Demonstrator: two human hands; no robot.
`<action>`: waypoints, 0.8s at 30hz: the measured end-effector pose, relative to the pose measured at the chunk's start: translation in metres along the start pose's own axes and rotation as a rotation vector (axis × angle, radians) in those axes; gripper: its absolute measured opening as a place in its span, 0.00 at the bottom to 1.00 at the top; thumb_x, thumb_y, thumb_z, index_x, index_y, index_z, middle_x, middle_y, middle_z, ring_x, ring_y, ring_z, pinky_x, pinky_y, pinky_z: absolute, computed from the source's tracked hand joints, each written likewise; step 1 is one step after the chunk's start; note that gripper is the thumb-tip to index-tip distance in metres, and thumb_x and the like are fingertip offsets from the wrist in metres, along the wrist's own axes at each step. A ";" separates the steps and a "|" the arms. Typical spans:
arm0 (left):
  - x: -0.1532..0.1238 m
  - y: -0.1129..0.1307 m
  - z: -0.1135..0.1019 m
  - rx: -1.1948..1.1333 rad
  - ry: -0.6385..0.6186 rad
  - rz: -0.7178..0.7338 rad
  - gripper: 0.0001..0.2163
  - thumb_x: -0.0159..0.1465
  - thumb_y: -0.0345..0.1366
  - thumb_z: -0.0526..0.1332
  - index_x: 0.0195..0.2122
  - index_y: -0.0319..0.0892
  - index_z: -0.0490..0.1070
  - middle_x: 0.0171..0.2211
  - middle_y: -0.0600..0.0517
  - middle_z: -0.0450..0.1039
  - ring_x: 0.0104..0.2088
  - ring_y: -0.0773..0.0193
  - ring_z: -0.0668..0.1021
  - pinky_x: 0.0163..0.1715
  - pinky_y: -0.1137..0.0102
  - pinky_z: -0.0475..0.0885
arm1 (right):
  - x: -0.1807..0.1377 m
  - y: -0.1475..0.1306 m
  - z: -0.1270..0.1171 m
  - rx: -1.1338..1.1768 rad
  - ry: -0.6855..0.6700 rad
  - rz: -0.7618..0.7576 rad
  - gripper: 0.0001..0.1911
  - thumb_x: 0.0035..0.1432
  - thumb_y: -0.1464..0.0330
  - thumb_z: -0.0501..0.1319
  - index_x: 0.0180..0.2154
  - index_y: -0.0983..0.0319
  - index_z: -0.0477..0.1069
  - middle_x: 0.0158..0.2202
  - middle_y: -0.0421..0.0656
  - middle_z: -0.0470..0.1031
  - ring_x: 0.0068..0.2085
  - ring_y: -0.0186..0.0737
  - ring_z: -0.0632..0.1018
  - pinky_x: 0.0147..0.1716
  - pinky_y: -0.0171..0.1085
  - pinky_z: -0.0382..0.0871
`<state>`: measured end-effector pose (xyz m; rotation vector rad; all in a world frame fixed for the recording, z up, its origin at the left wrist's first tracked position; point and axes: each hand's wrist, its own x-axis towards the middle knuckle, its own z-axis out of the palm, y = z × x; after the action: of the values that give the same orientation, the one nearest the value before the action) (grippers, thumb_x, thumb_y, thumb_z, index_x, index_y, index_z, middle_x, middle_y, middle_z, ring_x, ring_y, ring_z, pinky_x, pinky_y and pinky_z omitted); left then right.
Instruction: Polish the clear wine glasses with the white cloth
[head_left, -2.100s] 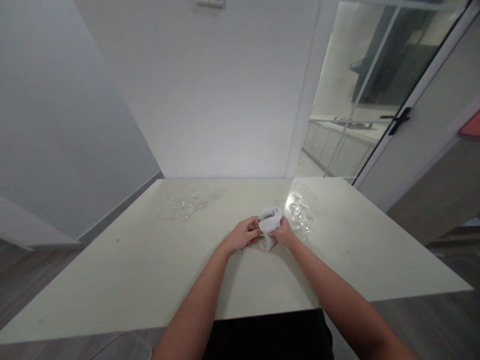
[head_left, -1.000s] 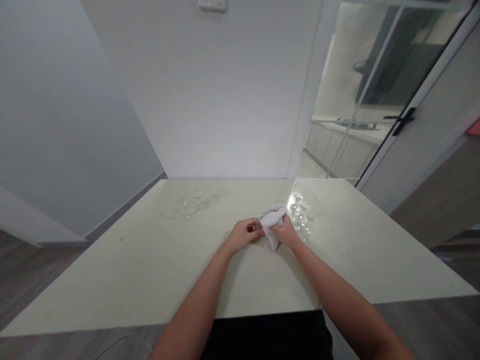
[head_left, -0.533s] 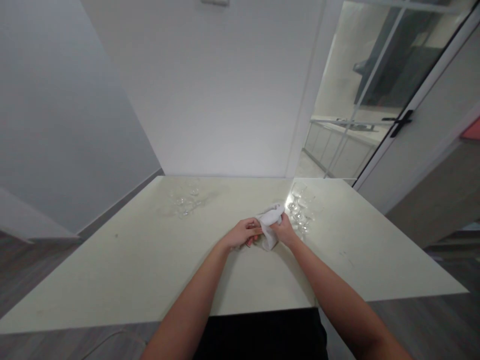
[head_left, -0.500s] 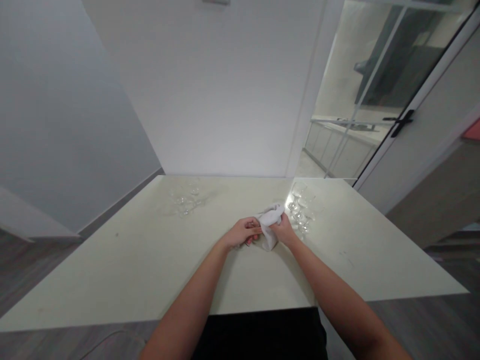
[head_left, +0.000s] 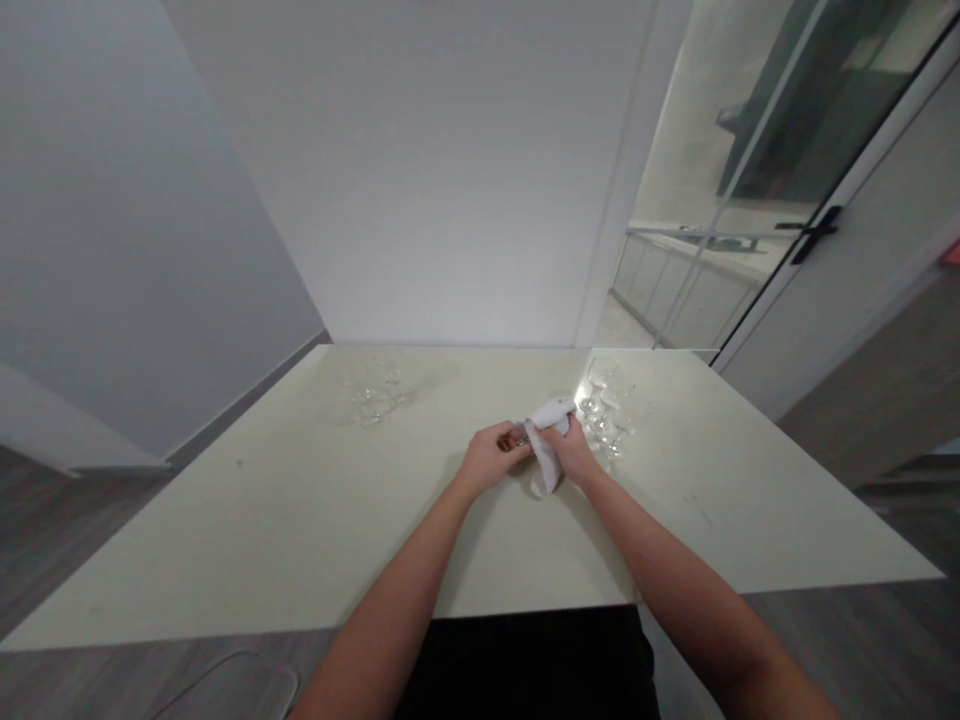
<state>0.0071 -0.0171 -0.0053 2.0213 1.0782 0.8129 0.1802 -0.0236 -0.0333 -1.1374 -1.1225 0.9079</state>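
Right grip [head_left: 576, 453] was closed on a limp white fabric cloth [head_left: 553, 412], bunched between both hands. Left grip [head_left: 489, 458] was curled round a clear glass piece [head_left: 520, 439], mostly hidden by fingers and cloth. Judged: cloth light, soft, pinchable at any fold; glass stiff, slick, fragile, best cradled without squeezing. Just beside the right grip, a clear glassware cluster [head_left: 602, 428] crowded outward movement. Well left of and beyond the left grip, a second transparent glass group [head_left: 373, 410] occupied the smooth cream worktop [head_left: 262, 540].
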 end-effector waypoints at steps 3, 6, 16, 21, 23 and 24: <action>0.002 -0.005 -0.005 -0.366 -0.224 -0.144 0.15 0.57 0.47 0.59 0.27 0.39 0.65 0.20 0.56 0.64 0.17 0.73 0.64 0.18 0.76 0.57 | -0.001 0.002 -0.004 -0.012 -0.071 -0.036 0.28 0.38 0.62 0.68 0.43 0.61 0.65 0.39 0.44 0.74 0.38 0.41 0.75 0.38 0.39 0.71; 0.002 -0.005 -0.007 -0.357 -0.194 -0.136 0.15 0.56 0.47 0.60 0.28 0.38 0.66 0.21 0.55 0.65 0.18 0.71 0.66 0.19 0.75 0.59 | 0.000 0.005 -0.005 -0.038 -0.071 -0.061 0.29 0.38 0.62 0.68 0.44 0.61 0.65 0.41 0.44 0.74 0.40 0.41 0.75 0.41 0.39 0.70; -0.003 0.008 0.004 0.519 0.138 0.146 0.11 0.59 0.41 0.60 0.41 0.44 0.67 0.34 0.49 0.73 0.35 0.60 0.74 0.38 0.68 0.64 | 0.002 0.005 0.000 0.002 0.038 0.006 0.23 0.48 0.58 0.62 0.44 0.61 0.64 0.41 0.44 0.73 0.40 0.39 0.74 0.41 0.38 0.70; 0.000 -0.002 0.003 -0.058 -0.054 0.012 0.12 0.59 0.45 0.60 0.36 0.41 0.65 0.24 0.55 0.69 0.21 0.70 0.69 0.23 0.75 0.62 | 0.001 0.005 -0.002 0.002 0.016 -0.014 0.22 0.46 0.59 0.63 0.42 0.61 0.66 0.38 0.44 0.74 0.36 0.38 0.74 0.37 0.37 0.70; 0.001 -0.004 0.002 -0.277 -0.177 -0.043 0.13 0.59 0.45 0.59 0.35 0.40 0.63 0.22 0.57 0.66 0.16 0.73 0.65 0.18 0.76 0.59 | 0.001 0.006 -0.002 0.000 0.003 -0.024 0.23 0.43 0.60 0.65 0.42 0.62 0.67 0.37 0.44 0.74 0.35 0.38 0.74 0.36 0.37 0.70; 0.001 -0.004 0.001 -0.324 -0.206 -0.057 0.13 0.59 0.45 0.59 0.35 0.40 0.63 0.21 0.57 0.66 0.16 0.73 0.64 0.18 0.76 0.58 | 0.001 0.006 -0.002 -0.001 0.001 -0.030 0.23 0.43 0.60 0.65 0.42 0.61 0.67 0.37 0.44 0.75 0.36 0.39 0.74 0.36 0.37 0.71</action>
<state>0.0069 -0.0150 -0.0090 1.7502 0.8254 0.6838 0.1823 -0.0220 -0.0395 -1.1185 -1.1363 0.8835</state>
